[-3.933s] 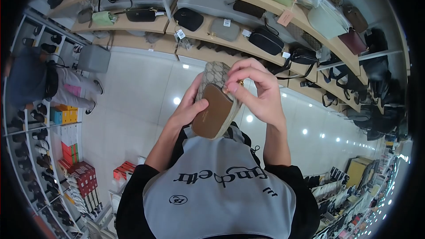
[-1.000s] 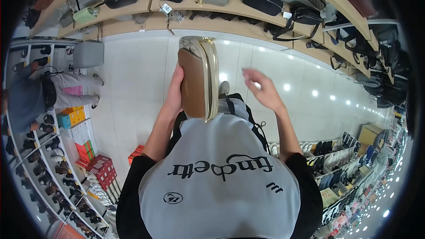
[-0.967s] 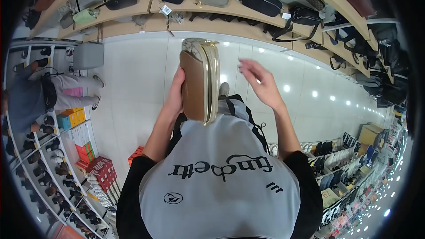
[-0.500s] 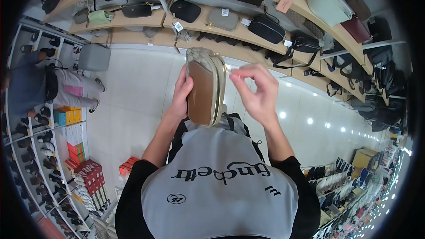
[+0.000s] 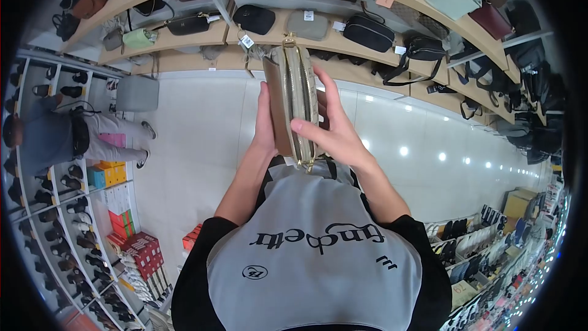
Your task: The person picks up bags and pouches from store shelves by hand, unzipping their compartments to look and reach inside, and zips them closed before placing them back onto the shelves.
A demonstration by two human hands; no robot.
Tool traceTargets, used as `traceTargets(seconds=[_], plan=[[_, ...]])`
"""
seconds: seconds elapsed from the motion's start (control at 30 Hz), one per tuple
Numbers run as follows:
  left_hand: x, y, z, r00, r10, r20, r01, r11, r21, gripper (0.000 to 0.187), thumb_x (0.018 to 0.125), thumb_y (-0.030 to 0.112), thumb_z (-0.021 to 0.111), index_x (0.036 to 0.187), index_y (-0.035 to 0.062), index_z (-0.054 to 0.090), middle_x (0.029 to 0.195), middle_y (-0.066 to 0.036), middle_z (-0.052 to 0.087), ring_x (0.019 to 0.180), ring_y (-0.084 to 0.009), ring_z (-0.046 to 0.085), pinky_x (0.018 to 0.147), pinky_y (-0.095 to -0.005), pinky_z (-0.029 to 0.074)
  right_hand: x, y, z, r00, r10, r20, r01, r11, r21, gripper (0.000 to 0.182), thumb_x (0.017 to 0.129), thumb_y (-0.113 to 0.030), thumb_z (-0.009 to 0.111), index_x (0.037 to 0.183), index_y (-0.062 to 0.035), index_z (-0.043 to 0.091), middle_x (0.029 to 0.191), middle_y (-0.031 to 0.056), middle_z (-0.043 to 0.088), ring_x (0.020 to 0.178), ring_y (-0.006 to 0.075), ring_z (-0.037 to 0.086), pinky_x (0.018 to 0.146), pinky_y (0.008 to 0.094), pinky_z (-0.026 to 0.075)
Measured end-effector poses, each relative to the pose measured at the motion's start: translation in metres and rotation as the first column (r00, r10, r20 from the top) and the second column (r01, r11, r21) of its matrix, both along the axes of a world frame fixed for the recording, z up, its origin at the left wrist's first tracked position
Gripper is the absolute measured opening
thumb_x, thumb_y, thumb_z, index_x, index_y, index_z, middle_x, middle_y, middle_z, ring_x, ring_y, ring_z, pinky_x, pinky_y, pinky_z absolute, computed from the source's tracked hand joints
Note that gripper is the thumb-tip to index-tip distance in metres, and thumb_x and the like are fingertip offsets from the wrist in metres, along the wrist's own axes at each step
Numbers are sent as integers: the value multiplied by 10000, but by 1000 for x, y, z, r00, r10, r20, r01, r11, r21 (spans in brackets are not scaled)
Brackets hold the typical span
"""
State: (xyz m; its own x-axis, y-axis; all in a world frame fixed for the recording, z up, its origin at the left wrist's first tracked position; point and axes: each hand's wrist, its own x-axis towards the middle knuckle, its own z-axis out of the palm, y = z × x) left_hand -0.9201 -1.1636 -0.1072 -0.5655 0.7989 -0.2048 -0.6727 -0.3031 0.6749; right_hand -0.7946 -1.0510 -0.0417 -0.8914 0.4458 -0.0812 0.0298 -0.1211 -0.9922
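A small brown and beige double-zip bag (image 5: 279, 107) is held upright in front of my chest, its zipped top side turned toward me. My left hand (image 5: 264, 125) supports the brown panel from the left, with most of its fingers hidden behind the bag. On the other side, my right hand (image 5: 338, 132) grips it, thumb pressed across the zips and fingers along the patterned far panel. Gold zip pulls (image 5: 308, 166) hang at the near end, and a gold ring fitting (image 5: 289, 40) shows at the far end. Both zips look closed.
Curved wooden shelves (image 5: 208, 29) ahead carry several handbags, including a black one (image 5: 369, 32) and a grey one (image 5: 307, 26). At left, a person (image 5: 46, 132) stands by shoe racks (image 5: 58, 193) and a grey stool (image 5: 137, 94). Stacked red boxes (image 5: 142, 254) stand lower left.
The bag has turned so its zipped side faces me instead of its brown front. My right hand, previously apart with fingers pinched, has come onto the bag's right side.
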Motion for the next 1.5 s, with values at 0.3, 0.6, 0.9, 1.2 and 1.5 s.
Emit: traceTargets(seconds=[0.3,0.6,0.9,1.2,1.5], plan=[[4,24,43,801,-26,-598,-81,985,-151,779,1033,260,627,1708,50,298,1606,-150,491,1410,-270,563,1147,-374,473,7,11,-9,952,-294,87,254,916,311,826,987,-199,676,1702,-95,278,1459,281,625,1239,293,684,1054,387,523],[0,38,44,794,-102,-599,-51,971,-233,819,979,170,494,1734,22,212,1755,-183,324,1601,-309,343,1298,-375,256,23,38,-13,964,-252,86,241,963,123,666,1049,-259,667,1618,-25,411,1508,294,591,1308,323,664,1098,393,509],[3,29,61,913,-180,-367,147,982,-118,861,893,9,497,1726,42,281,1734,-149,379,1536,-249,460,1229,-349,401,36,42,-11,936,-353,4,313,835,453,704,938,-147,685,1584,-57,420,1345,263,712,1190,360,724,1013,405,542],[-7,20,62,972,-185,-147,175,982,-76,893,850,95,557,1703,50,299,1636,-144,486,1485,-282,517,1240,-441,428,43,43,18,967,-246,62,227,948,222,693,989,-202,720,1605,-82,427,1402,268,686,1183,343,734,991,405,571],[24,41,60,836,-97,-541,-33,974,-225,922,877,43,672,1690,31,238,1529,-147,526,1434,-234,515,1211,-389,405,33,15,2,937,-342,-68,297,683,667,649,1044,-250,623,1610,1,431,1313,341,697,1197,496,708,1021,466,568]])
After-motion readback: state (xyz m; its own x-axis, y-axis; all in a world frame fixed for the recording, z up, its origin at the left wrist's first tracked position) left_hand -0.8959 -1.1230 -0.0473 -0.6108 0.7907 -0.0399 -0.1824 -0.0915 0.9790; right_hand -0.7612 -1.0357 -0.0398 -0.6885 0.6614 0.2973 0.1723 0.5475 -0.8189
